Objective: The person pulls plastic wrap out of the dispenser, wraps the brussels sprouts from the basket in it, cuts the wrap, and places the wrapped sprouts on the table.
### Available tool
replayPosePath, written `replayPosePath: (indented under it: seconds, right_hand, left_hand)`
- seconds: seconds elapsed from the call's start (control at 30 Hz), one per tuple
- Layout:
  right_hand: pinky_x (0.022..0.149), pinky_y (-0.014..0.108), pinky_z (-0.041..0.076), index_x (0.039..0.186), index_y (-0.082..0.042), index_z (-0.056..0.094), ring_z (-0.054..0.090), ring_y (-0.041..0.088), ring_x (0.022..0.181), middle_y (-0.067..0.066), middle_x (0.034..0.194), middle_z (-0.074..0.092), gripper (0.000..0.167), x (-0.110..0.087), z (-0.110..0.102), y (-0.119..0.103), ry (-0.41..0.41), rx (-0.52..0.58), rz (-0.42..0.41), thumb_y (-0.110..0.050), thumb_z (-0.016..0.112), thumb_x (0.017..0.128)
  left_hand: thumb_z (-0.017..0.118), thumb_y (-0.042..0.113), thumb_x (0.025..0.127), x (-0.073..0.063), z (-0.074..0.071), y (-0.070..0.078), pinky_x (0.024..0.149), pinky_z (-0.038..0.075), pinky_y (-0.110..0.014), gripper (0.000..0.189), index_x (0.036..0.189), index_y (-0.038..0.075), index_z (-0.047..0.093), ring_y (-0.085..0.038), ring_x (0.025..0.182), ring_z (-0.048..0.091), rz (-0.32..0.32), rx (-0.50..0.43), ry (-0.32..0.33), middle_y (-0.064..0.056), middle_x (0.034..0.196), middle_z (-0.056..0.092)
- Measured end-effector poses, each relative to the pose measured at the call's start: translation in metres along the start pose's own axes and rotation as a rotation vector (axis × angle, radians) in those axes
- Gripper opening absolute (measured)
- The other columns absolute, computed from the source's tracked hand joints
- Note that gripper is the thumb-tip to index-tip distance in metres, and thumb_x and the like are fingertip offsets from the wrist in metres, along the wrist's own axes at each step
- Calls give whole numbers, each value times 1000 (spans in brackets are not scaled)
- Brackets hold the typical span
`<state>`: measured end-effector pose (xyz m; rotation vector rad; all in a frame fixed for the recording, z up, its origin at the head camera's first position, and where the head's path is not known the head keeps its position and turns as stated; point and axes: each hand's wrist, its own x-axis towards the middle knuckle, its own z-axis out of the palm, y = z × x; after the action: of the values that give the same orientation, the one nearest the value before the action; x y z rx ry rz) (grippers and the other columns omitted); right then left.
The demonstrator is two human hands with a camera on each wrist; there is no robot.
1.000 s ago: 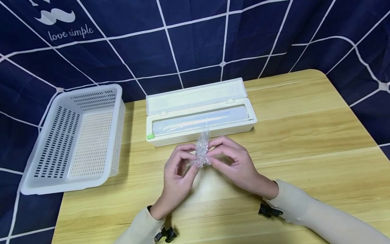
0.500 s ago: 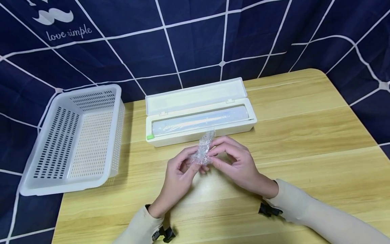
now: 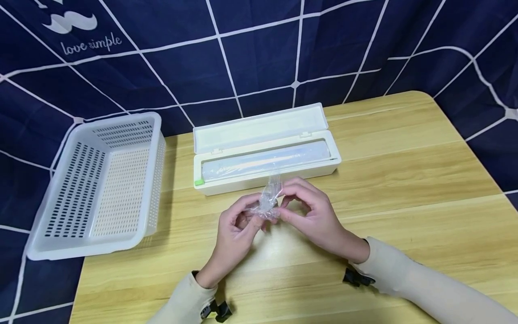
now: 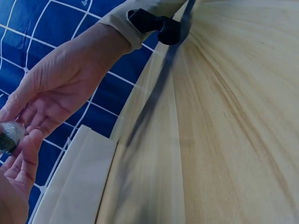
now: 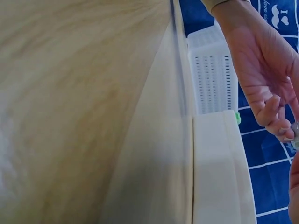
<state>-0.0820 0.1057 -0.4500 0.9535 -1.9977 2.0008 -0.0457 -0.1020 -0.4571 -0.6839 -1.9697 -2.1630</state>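
Note:
In the head view a small bundle of crumpled cling film (image 3: 267,203) is held up between both hands, near the table's middle. My left hand (image 3: 236,229) grips its lower left side between thumb and fingers. From the right, my right hand (image 3: 315,209) pinches the film with thumb and fingertips. A dark, greenish thing (image 4: 7,142) shows through the clear film in the left wrist view; its kind I cannot tell. Just beyond the hands stands a white cling film box (image 3: 267,174), lid raised, with a roll of film (image 3: 265,159) inside.
A white perforated plastic basket (image 3: 151,198) stands at the table's left edge. One end of the box carries a green tab (image 3: 199,182). Behind the wooden table (image 3: 404,189) hangs a dark blue cloth (image 3: 267,58) with white lines.
The fingers of both hands have shifted on the bundle, and its film has changed shape, its upper end leaning and then straightening. Box and basket have stayed put.

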Motion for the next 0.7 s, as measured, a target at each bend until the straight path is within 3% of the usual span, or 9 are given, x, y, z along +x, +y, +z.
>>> replayPosePath:
  seconds: [0.1,0.37,0.53,0.7]
  right_hand:
    - [84,29,61,112,5,75,66,23,94,14,115,69,38,0,0,1,-4,22,-13,26,79,81]
    - [89,30,61,106,7,76,66,20,100,17,117,67,31,-3,0,1,18,79,-15,25,77,80]
    - [89,30,61,105,5,78,66,21,101,17,116,69,30,-4,1,0,41,54,0,22,79,81]
    - [91,31,60,102,4,78,66,22,104,17,116,69,26,-6,1,2,63,56,-14,20,79,81]
  left_hand:
    - [64,-14,101,0,0,0,63,64,-43,36,137,-11,63,-18,82,74,21,-10,-2,-27,113,73]
    - [65,-15,100,2,3,2,65,65,-44,36,136,-15,63,-41,69,73,23,-111,-26,-32,118,70]
    - [64,-18,99,2,5,3,77,65,-45,36,135,-16,63,-31,88,79,31,-142,-16,-33,121,68]
    - [64,-23,96,2,7,1,89,63,-43,37,132,-18,63,-25,107,75,71,-142,-3,-32,123,66]
